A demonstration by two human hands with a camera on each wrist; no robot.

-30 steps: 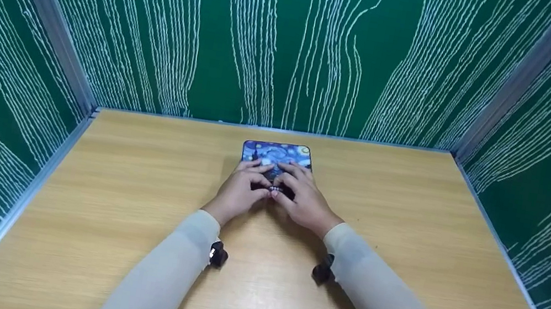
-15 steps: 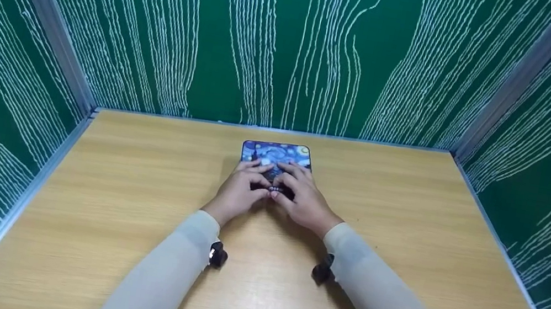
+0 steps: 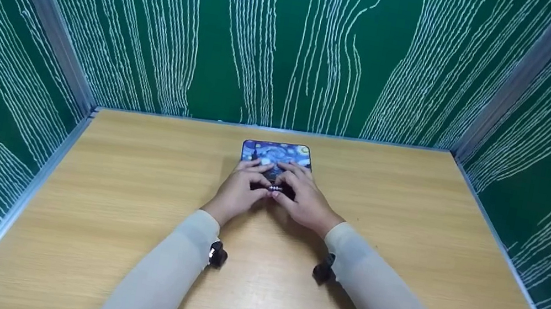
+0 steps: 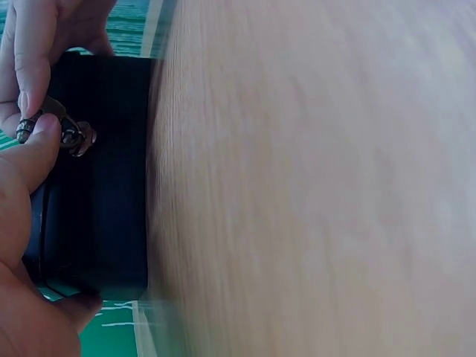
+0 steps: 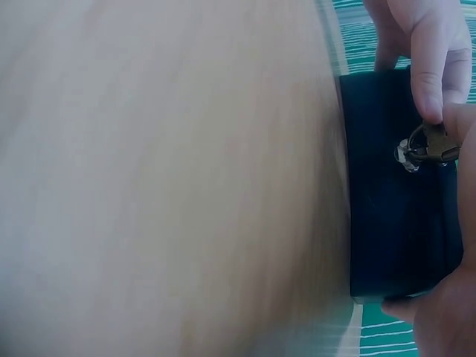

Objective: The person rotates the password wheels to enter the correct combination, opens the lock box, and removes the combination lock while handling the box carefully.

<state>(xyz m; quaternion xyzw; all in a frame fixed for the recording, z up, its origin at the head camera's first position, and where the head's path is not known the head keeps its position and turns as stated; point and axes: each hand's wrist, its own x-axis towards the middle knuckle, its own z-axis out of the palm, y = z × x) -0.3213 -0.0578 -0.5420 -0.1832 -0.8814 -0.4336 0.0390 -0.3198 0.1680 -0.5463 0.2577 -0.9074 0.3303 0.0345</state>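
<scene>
Near the rear edge of the wooden table (image 3: 127, 236), about midway along it, sits a dark box (image 4: 100, 201), its lid (image 3: 276, 150) printed with the Starry Night painting. The box lies flat, front face toward the person, which puts the fastening within reach of both thumbs. A small padlock (image 5: 439, 141), apparently a combination type, hangs by its shackle (image 5: 419, 143) from a metal loop (image 5: 406, 158) on that face.

The left hand (image 3: 241, 191) and the right hand (image 3: 304, 201) work from opposite sides. On each, thumb and forefinger are bent nearly closed and pinch the padlock, probably because so small a part on a loose shackle needs support at both ends. The remaining fingers are spread over the lid and down the box sides, presumably to steady it. The padlock appears raised toward the lid, likely to keep its markings readable. Whether the shackle is latched cannot be determined.
</scene>
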